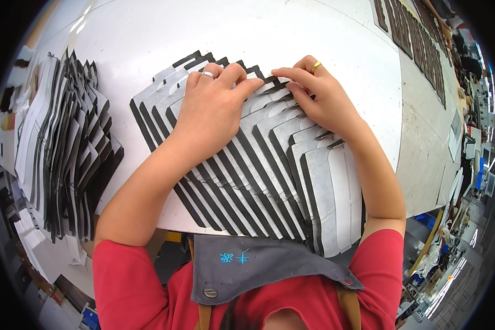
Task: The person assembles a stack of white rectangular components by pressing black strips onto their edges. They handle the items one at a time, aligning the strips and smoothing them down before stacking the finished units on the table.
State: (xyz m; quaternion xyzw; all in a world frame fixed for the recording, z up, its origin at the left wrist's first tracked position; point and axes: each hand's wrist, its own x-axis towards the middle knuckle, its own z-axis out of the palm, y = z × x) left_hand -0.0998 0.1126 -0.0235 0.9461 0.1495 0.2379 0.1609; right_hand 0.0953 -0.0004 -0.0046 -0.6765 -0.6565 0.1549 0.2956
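Observation:
Spread across the table before me is an overlapping fan of flat grey-white pieces (247, 192) with black edges, each one stepped a little past its neighbour. My left hand (217, 104), with a silver ring, rests on the fan near its far edge, fingers curled and thumb reaching right against the edges. Just to the right, my right hand (322, 96), with a gold ring, has its thumb and forefinger closed at the far edge of one piece. The fingertips of both hands are close together there. What lies beneath the left fingers is hidden.
Left of the fan, a second pile of similar black-edged pieces (71, 148) stands bunched on the white table (324, 33). Dark strips (418, 49) lie in rows at the far right. Beyond the table's right edge is a cluttered work area (473, 165).

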